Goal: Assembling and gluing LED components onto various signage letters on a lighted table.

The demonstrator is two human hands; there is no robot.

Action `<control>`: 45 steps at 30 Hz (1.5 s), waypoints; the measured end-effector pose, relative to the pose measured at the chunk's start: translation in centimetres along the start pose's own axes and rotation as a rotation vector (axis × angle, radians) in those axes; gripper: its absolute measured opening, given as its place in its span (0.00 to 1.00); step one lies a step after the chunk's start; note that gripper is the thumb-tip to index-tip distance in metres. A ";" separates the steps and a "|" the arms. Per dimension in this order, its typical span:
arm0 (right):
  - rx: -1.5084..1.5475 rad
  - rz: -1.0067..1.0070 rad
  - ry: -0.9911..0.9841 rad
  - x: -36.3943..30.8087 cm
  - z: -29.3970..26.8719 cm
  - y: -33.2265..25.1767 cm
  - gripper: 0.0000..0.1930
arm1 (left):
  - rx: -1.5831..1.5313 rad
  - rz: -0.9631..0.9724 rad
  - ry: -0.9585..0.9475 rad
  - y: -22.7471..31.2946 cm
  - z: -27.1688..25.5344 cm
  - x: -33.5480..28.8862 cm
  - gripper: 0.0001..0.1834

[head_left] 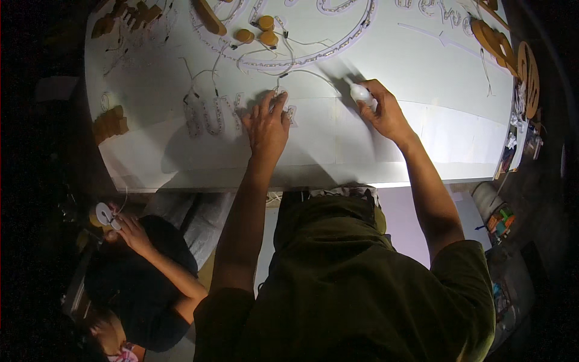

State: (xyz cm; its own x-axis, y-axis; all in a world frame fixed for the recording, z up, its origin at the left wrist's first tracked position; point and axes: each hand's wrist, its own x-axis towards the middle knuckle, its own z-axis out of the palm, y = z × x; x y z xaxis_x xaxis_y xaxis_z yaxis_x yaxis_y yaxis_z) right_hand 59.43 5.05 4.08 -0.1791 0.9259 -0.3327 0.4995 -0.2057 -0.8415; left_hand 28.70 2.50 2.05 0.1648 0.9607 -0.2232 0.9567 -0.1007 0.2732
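My right hand (384,110) is wrapped round a small white squeeze bottle (362,95), held over the white table, its thin nozzle tilted up and away to the left. My left hand (267,127) lies with its fingers spread on a clear letter-shaped piece (292,114), which it mostly covers. Left of that hand stands a row of similar clear letters (212,117) fitted with small light modules. Thin white wires (309,71) with black joints run from the letters toward the far side of the table.
A large curved outline of light modules (319,55) fills the far middle. Round tan blocks (268,38) stand beside it. Tan cut-out letters (110,125) lie at the left edge, larger tan shapes (494,45) at the far right. A co-worker's hand (134,234) holds a white disc below left.
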 end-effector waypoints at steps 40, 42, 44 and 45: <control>-0.394 -0.135 -0.250 5.2 0.6 -1.9 0.21 | -0.063 0.004 -0.007 0.1 -0.4 0.0 0.30; -0.401 -0.143 -0.240 5.2 0.6 -1.9 0.21 | -0.053 0.003 -0.006 0.1 -0.3 0.0 0.30; -0.402 -0.139 -0.242 5.2 0.5 -2.2 0.21 | -0.045 0.002 -0.001 0.1 -0.3 0.0 0.30; -0.401 -0.139 -0.242 5.3 0.5 -2.1 0.21 | -0.043 0.002 0.001 0.1 -0.2 0.0 0.30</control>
State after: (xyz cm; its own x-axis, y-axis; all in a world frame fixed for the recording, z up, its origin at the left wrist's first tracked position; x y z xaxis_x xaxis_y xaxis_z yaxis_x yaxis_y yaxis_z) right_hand 57.02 10.20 3.89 -0.4356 0.8257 -0.3583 0.7354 0.0970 -0.6707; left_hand 28.72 2.60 2.28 0.1662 0.9609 -0.2214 0.9453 -0.0913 0.3132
